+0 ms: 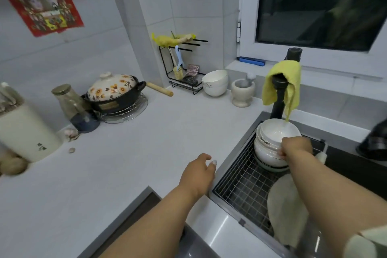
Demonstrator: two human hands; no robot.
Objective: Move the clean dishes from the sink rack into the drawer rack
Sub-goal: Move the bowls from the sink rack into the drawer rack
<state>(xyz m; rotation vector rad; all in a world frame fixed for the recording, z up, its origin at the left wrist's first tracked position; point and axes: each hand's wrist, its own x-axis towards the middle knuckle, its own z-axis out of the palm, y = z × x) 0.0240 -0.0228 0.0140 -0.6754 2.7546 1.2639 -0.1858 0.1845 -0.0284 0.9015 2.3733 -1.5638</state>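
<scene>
My left hand and right hand, both bare, forearms bare with no sleeve in view, pale-painted nail on my left thumb

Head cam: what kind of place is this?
A home kitchen, most likely: a sink with a wire rack of stacked white bowls, a black faucet, and a floral-lidded clay pot.

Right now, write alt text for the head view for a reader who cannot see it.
A person's right hand grips the rim of a stack of white bowls standing in a wire rack set in the sink, while the left hand hovers open over the grey counter beside it. A yellow cloth hangs over the black faucet behind the bowls.
</scene>
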